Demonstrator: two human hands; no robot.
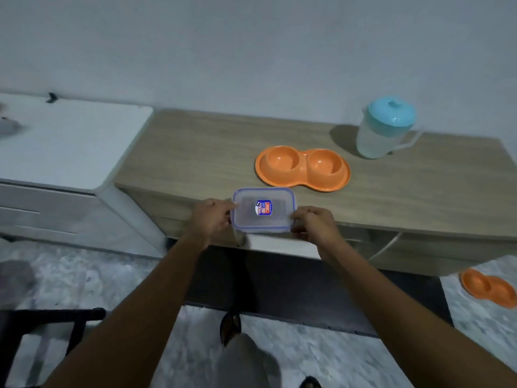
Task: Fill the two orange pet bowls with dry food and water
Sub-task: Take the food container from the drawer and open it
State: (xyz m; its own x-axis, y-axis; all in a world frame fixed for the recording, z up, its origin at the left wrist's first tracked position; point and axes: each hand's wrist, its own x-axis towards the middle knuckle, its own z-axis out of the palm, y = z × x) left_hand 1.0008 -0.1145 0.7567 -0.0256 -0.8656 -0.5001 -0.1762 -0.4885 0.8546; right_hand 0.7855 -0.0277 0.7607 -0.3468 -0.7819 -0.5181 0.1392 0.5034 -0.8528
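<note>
An orange double pet bowl lies on the wooden cabinet top, both cups looking empty. Behind it to the right stands a translucent jug with a teal lid. At the cabinet's front edge sits a clear lidded food container with a blue rim and a sticker on its lid. My left hand grips its left side and my right hand grips its right side. The lid is on; its contents are hard to make out.
A white appliance stands left of the cabinet. A second orange double bowl lies on the floor at the right. A dark chair frame is at the lower left. My feet are on the mottled floor below.
</note>
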